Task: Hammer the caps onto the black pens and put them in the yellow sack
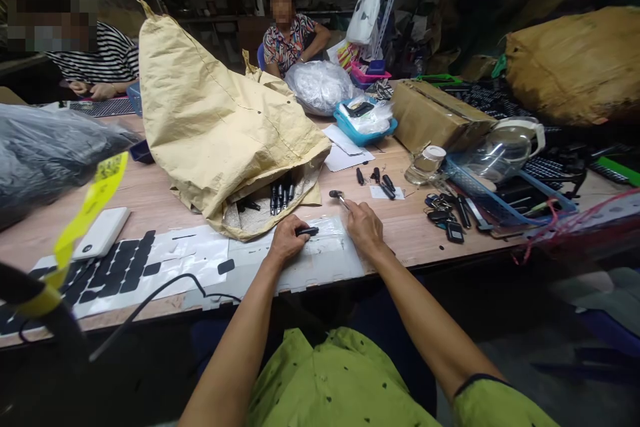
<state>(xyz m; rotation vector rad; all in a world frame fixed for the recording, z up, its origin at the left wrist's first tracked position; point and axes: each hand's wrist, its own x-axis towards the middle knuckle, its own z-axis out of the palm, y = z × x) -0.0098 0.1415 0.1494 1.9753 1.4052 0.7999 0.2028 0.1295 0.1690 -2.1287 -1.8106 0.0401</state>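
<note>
- Black piece (307,231), small and slim, sits in the left hand (289,238), over a pale plastic sheet (327,263) at the near edge of the table.
- Left fingers are closed around it, its dark end poking out to the right.
- Right hand (364,223), just to the right, has its fingers wrapped on a small tool (342,199) with a metal shaft and a dark head, tilted to the far left.
- Beyond the left hand a big yellowish sack (225,120) slumps, blocking much of the far left; its mouth opens toward the hands, and more black pieces (283,193) lie inside.
- Several loose black pieces (387,183) lie beyond the right hand, some on a white slip (380,193).
- Farther right: a glass jar (423,167) with a white lid, a cardboard box (435,113) behind it, and a blue basket (463,178) beside key fobs (455,232).
- Near left, a dark cable (150,301) crosses a white sheet of black stickers (135,260).
- Black piece again: elongated, dark all over where it shows; the grip hides the rest.
</note>
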